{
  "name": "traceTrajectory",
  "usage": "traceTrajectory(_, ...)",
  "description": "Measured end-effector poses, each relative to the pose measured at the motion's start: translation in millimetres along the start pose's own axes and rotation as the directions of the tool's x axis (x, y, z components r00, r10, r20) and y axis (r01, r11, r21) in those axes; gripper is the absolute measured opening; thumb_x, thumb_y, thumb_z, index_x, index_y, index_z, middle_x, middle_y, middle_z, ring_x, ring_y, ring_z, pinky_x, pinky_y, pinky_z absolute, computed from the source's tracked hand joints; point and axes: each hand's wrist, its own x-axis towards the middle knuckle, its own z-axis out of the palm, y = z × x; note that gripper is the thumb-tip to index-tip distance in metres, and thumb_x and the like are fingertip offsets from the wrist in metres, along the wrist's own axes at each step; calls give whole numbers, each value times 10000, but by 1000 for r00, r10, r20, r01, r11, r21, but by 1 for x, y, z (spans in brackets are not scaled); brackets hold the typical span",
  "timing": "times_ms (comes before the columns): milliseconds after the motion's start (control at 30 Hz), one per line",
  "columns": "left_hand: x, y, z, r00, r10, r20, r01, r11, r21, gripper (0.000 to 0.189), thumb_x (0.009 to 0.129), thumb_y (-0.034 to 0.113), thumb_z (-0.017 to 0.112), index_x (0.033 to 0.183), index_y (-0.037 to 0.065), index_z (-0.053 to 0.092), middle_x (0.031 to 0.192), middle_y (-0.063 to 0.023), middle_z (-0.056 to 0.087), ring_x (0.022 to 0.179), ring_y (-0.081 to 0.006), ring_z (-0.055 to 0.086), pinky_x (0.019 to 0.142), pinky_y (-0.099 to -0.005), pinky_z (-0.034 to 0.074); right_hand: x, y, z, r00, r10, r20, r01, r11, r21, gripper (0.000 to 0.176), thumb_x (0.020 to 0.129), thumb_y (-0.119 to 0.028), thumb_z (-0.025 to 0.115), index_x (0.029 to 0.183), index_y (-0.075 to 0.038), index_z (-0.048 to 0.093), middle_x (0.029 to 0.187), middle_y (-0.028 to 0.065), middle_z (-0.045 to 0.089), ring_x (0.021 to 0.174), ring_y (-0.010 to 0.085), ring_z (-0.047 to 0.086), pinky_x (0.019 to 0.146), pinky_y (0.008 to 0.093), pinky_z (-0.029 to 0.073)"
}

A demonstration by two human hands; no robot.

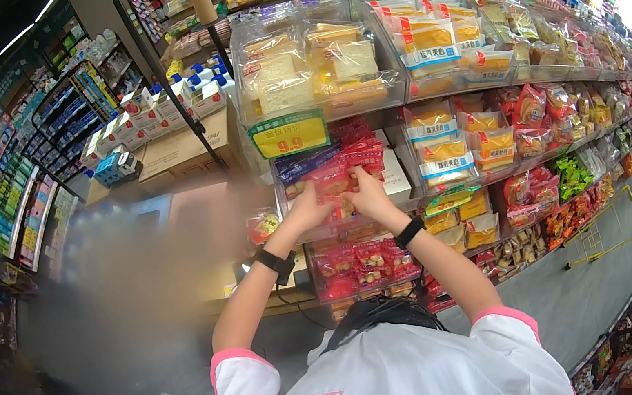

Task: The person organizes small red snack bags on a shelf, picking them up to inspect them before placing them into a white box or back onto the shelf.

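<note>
Both hands reach into the middle shelf bin under the yellow-green price sign (288,137). My left hand (309,207) and my right hand (368,194) close on the two sides of a red snack packet (332,180). More red packets (357,143) lie behind it, with a purple-blue packet (307,166) at the back left. A white box (395,172) stands to the right of my right hand. Below the hands, a lower bin holds more red packets (370,263). Packed bread (278,79) fills the clear bin above.
Packaged bread (441,149) and other snacks continue along the shelves to the right. Cardboard boxes (196,146) with bottles stand at the left, beside a blurred area. A yellow wire rack (604,230) is on the floor at the right.
</note>
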Motion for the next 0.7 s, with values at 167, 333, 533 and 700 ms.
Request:
traceTrajectory(167,-6,-24,-8,981,39,-188,-46,998,-36,538,763,191,709,1122,-58,394,1050,-309,573,1021,-456,552,829,-447,465,4,-18,31,999,-47,-13,48,996,81,522,745,-81,710,1200,25,478,997,202,643,933,303,645,793,365,506)
traceTrajectory(333,-12,-36,-10,948,102,-300,-97,995,30,432,775,167,693,1045,-47,433,978,-304,595,957,-465,568,787,-458,475,4,-26,36,982,-153,112,146,987,70,540,774,-141,684,1211,38,422,1001,248,627,966,380,610,798,405,485)
traceTrajectory(533,-6,-29,-13,897,91,-433,-40,991,127,290,788,180,692,858,-49,529,775,-260,618,791,-416,620,678,-451,487,-5,-25,42,968,-219,119,231,968,-99,672,673,-118,745,1215,27,375,937,252,611,904,422,586,773,443,479)
traceTrajectory(700,-11,-17,-31,925,45,-377,21,985,170,261,775,183,714,795,-42,584,694,-237,620,724,-350,651,630,-401,500,-11,-30,25,962,-229,148,245,964,-101,512,640,-107,757,1070,28,513,893,240,598,890,398,579,726,450,457)
